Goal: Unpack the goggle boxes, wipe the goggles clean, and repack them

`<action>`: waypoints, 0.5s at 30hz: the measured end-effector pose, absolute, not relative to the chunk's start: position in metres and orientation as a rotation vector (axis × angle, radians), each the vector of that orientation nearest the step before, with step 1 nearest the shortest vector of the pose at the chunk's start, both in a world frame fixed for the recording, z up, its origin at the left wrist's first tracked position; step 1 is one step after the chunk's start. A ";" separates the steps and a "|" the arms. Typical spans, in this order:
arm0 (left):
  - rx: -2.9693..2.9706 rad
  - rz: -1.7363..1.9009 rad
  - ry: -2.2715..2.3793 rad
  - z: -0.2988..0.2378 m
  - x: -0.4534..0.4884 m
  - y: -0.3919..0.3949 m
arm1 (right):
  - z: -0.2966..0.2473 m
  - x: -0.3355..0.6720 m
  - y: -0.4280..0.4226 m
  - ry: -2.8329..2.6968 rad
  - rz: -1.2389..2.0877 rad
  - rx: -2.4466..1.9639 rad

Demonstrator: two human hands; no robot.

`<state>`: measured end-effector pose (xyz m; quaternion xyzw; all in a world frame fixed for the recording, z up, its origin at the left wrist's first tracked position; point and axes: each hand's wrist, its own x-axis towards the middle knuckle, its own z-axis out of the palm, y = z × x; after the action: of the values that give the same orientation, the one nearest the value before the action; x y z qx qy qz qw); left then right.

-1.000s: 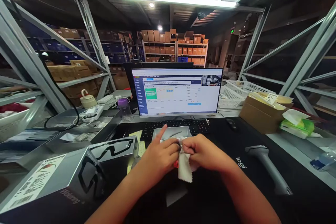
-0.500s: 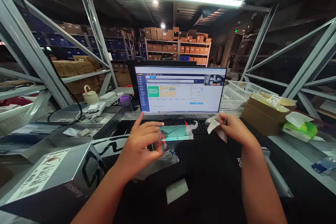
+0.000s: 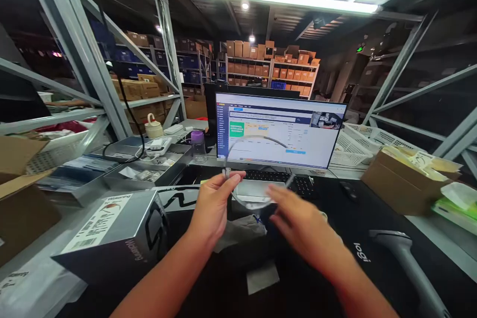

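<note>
My left hand pinches a thin, clear, curved band between thumb and fingers. The band bends in an open loop in front of the monitor, and its far parts are blurred. My right hand is beside its lower right end, fingers stretched out and thumb apart, the tips smeared by motion. Whether it touches the band I cannot tell. Under the hands lie a crumpled translucent bag and a small pale square on the black desk mat.
Ahead stands a lit monitor with a keyboard below it. A grey box is at left. To the right are a mouse, a handheld scanner, a carton and a green tissue pack.
The shiny teal piece in my left hand has turned and now shows as a clear curved band. My right hand has come left towards it; its white cloth no longer shows clearly. My view has swung left.
</note>
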<state>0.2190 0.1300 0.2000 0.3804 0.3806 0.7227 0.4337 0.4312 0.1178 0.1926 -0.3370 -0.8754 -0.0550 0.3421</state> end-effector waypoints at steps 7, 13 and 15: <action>1.015 1.567 0.946 0.195 0.223 0.132 | 0.164 0.401 0.137 -2.301 -0.472 -0.705; 1.204 1.374 0.866 0.204 0.224 0.124 | 0.168 0.450 0.166 -2.194 -0.669 -0.504; 1.253 1.304 0.843 0.205 0.223 0.121 | 0.168 0.456 0.173 -2.197 -0.641 -0.481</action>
<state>0.2230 0.1210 0.2045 0.5277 0.3552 0.5489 0.5423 0.4563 0.1726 0.1681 -0.1892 -0.8647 -0.2523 0.3909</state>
